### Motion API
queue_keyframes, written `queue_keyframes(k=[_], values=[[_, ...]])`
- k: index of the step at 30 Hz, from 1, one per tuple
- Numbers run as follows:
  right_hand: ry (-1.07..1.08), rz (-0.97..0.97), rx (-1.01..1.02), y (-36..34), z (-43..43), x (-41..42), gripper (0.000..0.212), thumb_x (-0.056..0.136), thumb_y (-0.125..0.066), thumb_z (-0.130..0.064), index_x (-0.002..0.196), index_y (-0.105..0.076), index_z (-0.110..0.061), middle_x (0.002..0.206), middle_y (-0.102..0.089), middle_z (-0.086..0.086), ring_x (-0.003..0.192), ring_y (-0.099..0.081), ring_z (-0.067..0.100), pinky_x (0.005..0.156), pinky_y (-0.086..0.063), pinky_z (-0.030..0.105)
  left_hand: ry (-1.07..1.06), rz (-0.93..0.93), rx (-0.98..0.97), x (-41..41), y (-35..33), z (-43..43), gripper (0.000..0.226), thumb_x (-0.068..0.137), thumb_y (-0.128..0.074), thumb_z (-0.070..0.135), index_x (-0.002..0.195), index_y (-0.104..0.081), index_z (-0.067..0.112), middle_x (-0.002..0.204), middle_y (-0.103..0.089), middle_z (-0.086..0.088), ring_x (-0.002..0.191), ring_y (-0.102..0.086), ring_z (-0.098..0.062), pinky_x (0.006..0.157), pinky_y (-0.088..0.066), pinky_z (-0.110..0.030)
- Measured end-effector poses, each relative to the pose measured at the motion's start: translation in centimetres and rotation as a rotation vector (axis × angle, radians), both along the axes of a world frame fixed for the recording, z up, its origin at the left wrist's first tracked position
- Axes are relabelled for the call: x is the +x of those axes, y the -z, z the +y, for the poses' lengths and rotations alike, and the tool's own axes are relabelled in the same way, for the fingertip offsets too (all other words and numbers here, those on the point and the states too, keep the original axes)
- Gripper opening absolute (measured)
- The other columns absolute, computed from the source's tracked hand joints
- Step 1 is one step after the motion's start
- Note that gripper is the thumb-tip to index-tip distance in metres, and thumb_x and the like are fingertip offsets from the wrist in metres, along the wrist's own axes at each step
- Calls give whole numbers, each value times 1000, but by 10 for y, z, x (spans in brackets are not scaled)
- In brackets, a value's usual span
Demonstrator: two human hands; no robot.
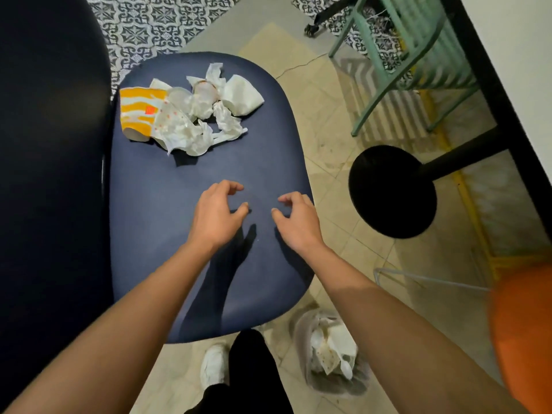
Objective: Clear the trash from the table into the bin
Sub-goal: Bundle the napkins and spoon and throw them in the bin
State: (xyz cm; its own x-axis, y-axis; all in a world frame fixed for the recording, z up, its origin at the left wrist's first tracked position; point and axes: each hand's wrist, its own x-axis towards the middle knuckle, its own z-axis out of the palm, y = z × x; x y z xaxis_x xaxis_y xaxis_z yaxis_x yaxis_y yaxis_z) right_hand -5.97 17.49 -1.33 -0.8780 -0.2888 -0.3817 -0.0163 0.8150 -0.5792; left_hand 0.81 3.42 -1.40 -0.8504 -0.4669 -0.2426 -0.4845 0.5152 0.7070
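A heap of trash lies at the far end of the dark blue table (167,234): a crushed orange-and-white paper cup (140,112), crumpled white wrappers and napkins (185,130), and a white paper cup on its side (242,95). My left hand (216,216) and my right hand (295,222) hover over the table's middle, well short of the heap, fingers loosely curled and holding nothing. On the floor under the table's near right edge stands the bin (331,354), lined with a clear bag and holding several pieces of white trash.
A dark blue seat back (50,174) runs along the left. On the right are a black round table base (391,191), a green metal chair (412,55) and an orange seat (522,339). My leg and white shoe (213,366) stand below the table.
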Motion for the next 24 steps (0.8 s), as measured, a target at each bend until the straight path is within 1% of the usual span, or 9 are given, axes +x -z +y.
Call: queue_keyframes(k=[5,8,11,15,18,21,24], values=[[-56,-4,5,9,-32,-41,29,88,-58,-26,115,-56,-17,123,-53,4,118,-50,23,104,-40,43,-95,-9,-47,-30,6,-33,34,85,-62,23,118,-57,15,121,-56,-9,118,-47,-23,95,-36,-29],[-95,-11,-3,13,-54,-56,29,88,-59,-25,115,-56,-17,122,-53,3,117,-50,22,104,-40,43,-163,-33,-101,-40,8,-53,35,85,-61,24,118,-56,17,123,-51,-9,120,-42,-27,96,-37,-34],[-146,-14,7,17,-74,-69,30,88,-58,-25,117,-55,-18,122,-52,2,117,-50,20,103,-40,42,-189,-8,-164,-50,12,-74,36,83,-62,23,117,-57,16,120,-50,-10,116,-45,-28,97,-42,-40],[-198,-6,1,18,-100,-84,35,88,-58,-24,122,-51,-17,126,-49,2,121,-47,19,104,-41,42,-227,-45,-244,-65,17,-97,42,83,-63,21,123,-52,16,125,-47,-10,118,-41,-30,96,-38,-40],[-232,30,-2,15,-118,-97,39,89,-56,-22,126,-47,-18,128,-45,3,122,-45,21,104,-40,42,-249,-87,-295,-75,18,-105,47,82,-63,21,127,-48,19,130,-44,-10,119,-39,-32,93,-39,-41],[-262,105,0,15,-139,-110,40,89,-53,-18,128,-45,-21,124,-45,6,117,-44,24,99,-42,40,-204,-131,-348,-79,23,-109,49,82,-63,25,129,-47,25,136,-40,-8,121,-36,-32,92,-38,-42],[-302,184,37,21,-167,-125,43,89,-52,-16,130,-45,-25,126,-44,6,116,-42,25,94,-44,40,-166,-163,-326,-85,34,-116,51,82,-65,29,130,-46,28,141,-36,-7,124,-33,-33,93,-39,-43]])
